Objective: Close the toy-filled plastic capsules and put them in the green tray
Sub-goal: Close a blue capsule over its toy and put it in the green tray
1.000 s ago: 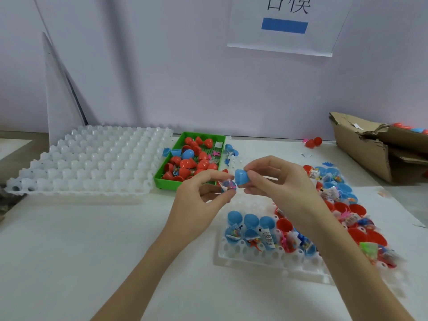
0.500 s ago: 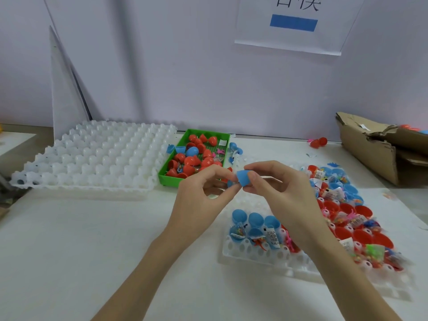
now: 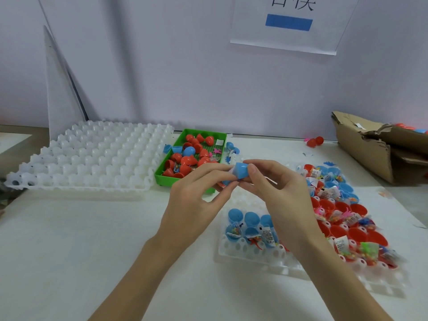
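- Just under your wrists, the white holder tray (image 3: 254, 256) carries plenty of open blue and red halves (image 3: 335, 218) with bagged toys; lots left to do.
- Your left hand (image 3: 196, 195) and right hand (image 3: 275, 188) both pinch the blue capsule (image 3: 240, 171): smooth, glossy plastic, halves meeting, looks nearly snapped.
- Just beyond your fingertips, the green tray (image 3: 166, 176) holds a pile of rounded red capsules, a few blue.

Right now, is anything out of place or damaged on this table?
Yes. Two red capsules lie loose by the wall, and blue halves sit outside the green tray, beside its rim. The cardboard box at right is torn and crumpled. Both hands hold a blue capsule.
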